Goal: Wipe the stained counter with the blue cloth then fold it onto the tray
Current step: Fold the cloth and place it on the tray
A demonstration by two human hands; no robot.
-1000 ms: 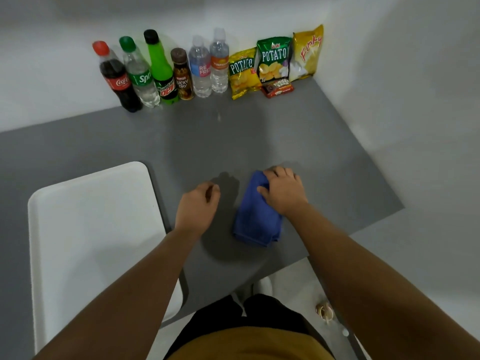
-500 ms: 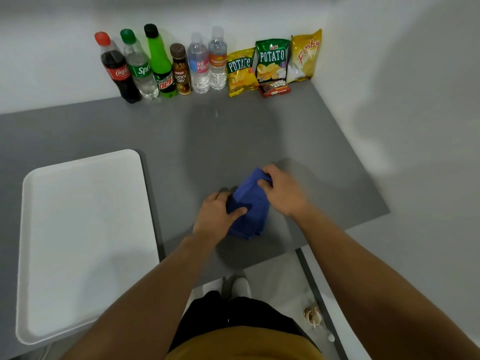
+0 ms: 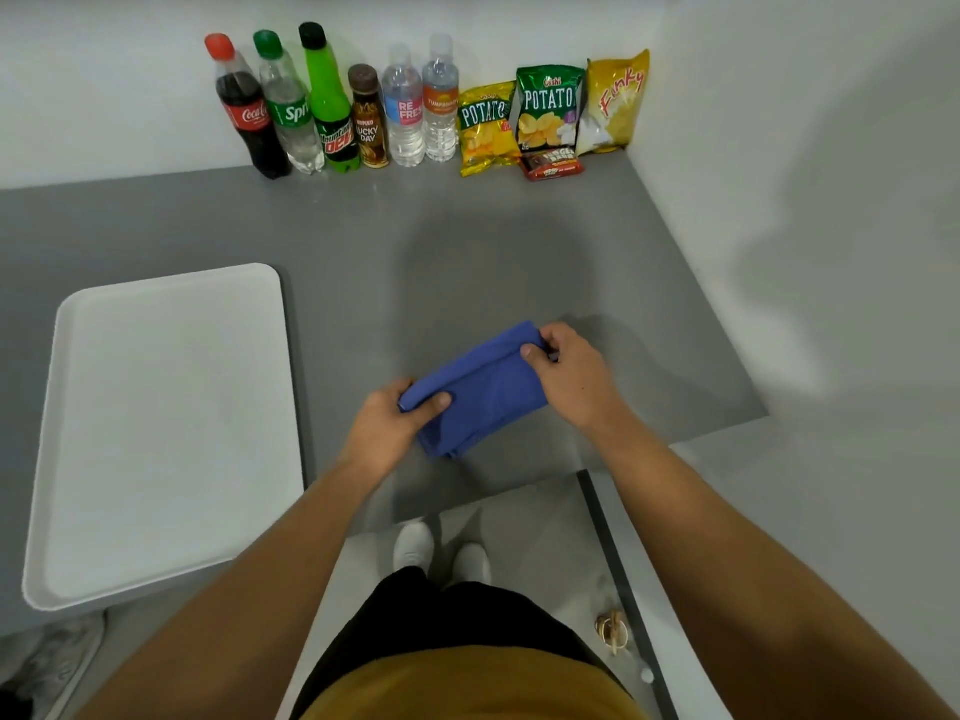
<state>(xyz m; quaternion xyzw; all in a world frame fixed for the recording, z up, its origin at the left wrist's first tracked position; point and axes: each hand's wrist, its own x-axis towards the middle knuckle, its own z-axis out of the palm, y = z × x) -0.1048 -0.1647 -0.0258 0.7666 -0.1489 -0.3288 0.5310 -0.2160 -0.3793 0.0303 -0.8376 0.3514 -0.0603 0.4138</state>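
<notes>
The blue cloth [image 3: 480, 389] lies folded in a thick slanted strip on the grey counter [image 3: 363, 262], near its front edge. My left hand [image 3: 395, 420] pinches the cloth's near left end, thumb on top. My right hand [image 3: 569, 374] grips the far right end between thumb and fingers. The white tray [image 3: 156, 433] sits to the left with nothing on it, a hand's width from my left hand. No stain shows on the counter.
Several drink bottles [image 3: 327, 106] and snack bags [image 3: 550, 111] line the back wall. A white wall [image 3: 805, 200] closes the counter on the right. Past the counter's front edge are the floor and my shoes [image 3: 441, 556].
My left hand came over from the bare counter and took hold of the cloth's left end. The cloth turned from lengthwise to a slanted, wider strip held at both ends.
</notes>
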